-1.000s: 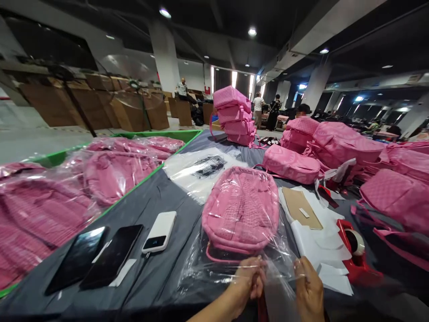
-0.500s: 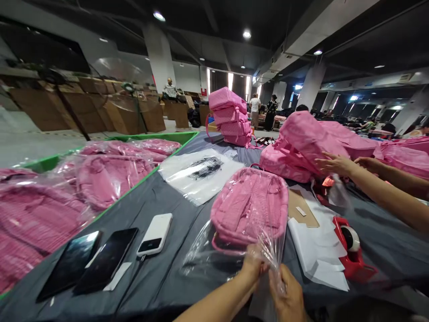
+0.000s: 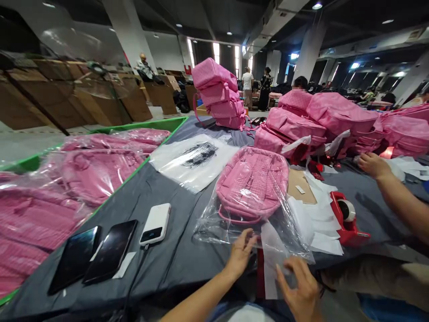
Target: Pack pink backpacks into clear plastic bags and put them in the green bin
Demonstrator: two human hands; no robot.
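Note:
A pink backpack [image 3: 253,179] lies on the table inside a clear plastic bag [image 3: 214,230], whose loose end spreads toward me. My left hand [image 3: 241,252] is at the near edge of the bag, fingers apart and slightly bent. To its right, my right hand [image 3: 300,284] is open beside the bag's near right corner, thumb and fingers separated. Between my hands a white paper strip [image 3: 272,261] and a dark red strip [image 3: 260,273] hang at the table's edge.
Bagged pink backpacks fill a green-edged bin [image 3: 134,190] at left. Two phones [image 3: 110,252] and a white power bank [image 3: 156,223] lie nearby. A red tape dispenser [image 3: 350,235] stands right. A co-worker's hand [image 3: 373,164] is near stacked backpacks [image 3: 342,112].
Both my hands have let go of the gathered bag mouth, and the plastic has spread out flat. The co-worker's hand has moved right, away from the backpack it was touching.

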